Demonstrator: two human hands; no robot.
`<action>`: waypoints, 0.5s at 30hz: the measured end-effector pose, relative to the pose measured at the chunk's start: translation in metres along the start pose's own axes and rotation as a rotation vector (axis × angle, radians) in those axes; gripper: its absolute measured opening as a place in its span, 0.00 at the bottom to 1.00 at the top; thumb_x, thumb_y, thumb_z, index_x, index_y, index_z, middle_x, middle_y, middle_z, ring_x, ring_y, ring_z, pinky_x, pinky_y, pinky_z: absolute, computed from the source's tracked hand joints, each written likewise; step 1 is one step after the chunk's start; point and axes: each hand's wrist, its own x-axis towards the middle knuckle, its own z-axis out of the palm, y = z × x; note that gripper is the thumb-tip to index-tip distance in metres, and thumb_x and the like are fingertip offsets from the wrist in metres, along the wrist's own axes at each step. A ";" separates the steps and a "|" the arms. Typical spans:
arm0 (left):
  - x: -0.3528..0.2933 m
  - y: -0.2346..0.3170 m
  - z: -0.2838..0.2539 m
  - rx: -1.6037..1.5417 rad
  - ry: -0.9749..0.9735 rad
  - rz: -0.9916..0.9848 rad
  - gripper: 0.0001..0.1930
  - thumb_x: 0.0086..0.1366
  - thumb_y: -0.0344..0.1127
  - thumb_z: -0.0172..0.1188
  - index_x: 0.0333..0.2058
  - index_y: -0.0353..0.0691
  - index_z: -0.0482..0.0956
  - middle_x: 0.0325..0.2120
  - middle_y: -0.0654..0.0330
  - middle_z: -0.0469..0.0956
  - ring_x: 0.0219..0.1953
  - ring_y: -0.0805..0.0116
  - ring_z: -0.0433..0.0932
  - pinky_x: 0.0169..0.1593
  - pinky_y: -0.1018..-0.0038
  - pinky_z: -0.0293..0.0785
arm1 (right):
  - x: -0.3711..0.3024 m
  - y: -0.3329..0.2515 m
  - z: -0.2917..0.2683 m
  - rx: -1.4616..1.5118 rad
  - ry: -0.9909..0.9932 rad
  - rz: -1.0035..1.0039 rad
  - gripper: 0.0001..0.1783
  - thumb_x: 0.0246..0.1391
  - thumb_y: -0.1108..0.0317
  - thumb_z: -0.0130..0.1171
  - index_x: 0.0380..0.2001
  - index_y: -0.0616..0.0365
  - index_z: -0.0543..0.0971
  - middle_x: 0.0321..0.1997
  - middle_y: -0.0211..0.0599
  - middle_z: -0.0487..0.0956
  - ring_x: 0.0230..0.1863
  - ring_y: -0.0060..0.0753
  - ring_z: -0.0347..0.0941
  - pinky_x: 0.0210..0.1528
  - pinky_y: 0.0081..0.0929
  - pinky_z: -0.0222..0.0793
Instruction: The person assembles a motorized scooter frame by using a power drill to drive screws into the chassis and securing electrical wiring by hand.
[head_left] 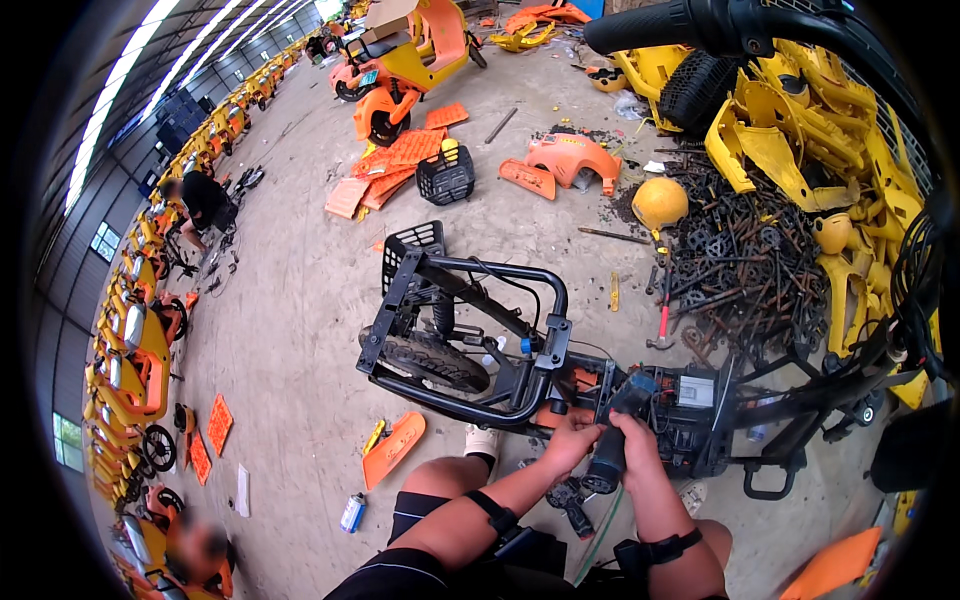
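A stripped black scooter frame (560, 330) stands before me, with its rear wheel (440, 362) to the left and an exposed compartment in the middle. My right hand (640, 440) is wrapped round a dark cordless power driver (606, 466), whose head reaches over the compartment. Close against it on the left is my left hand (572, 442), its fingers pinched together; what they hold, if anything, is too small to make out. A silver-grey box (696, 391) sits in the compartment right of the driver. Below my hands, a second dark power tool (572, 508) lies on the floor.
A red-handled hammer (663, 318) lies beside a heap of dark metal parts (750, 260). Yellow panels (780, 140) pile up behind it. Handlebars (690, 25) overhang the upper right. A spray can (352, 513) and orange panel (394, 450) are left. Other people (205, 200) sit farther left.
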 end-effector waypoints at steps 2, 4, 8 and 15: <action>-0.002 0.002 0.002 0.017 0.013 -0.009 0.11 0.63 0.29 0.61 0.41 0.34 0.70 0.33 0.61 0.77 0.35 0.75 0.76 0.39 0.78 0.73 | -0.001 -0.002 0.001 0.012 0.002 0.010 0.17 0.55 0.63 0.60 0.44 0.62 0.75 0.31 0.41 0.79 0.26 0.35 0.78 0.29 0.31 0.76; -0.001 0.001 0.000 0.003 0.003 0.004 0.11 0.63 0.29 0.61 0.41 0.34 0.71 0.34 0.60 0.77 0.35 0.75 0.76 0.40 0.78 0.73 | 0.001 -0.001 -0.001 0.019 0.001 0.018 0.17 0.55 0.62 0.60 0.43 0.62 0.75 0.31 0.41 0.79 0.25 0.35 0.78 0.28 0.31 0.76; -0.003 0.007 0.004 0.015 -0.024 0.023 0.11 0.62 0.30 0.61 0.41 0.34 0.72 0.34 0.59 0.79 0.35 0.74 0.77 0.40 0.77 0.74 | 0.006 0.001 -0.005 0.040 0.004 0.030 0.17 0.56 0.62 0.59 0.43 0.62 0.75 0.31 0.41 0.79 0.25 0.35 0.78 0.28 0.32 0.76; -0.004 0.008 0.006 0.009 0.014 0.016 0.11 0.62 0.31 0.62 0.40 0.32 0.74 0.34 0.60 0.78 0.34 0.74 0.77 0.39 0.77 0.74 | 0.002 -0.004 0.000 0.036 0.012 0.046 0.18 0.56 0.61 0.59 0.45 0.63 0.74 0.31 0.42 0.79 0.25 0.35 0.78 0.27 0.31 0.77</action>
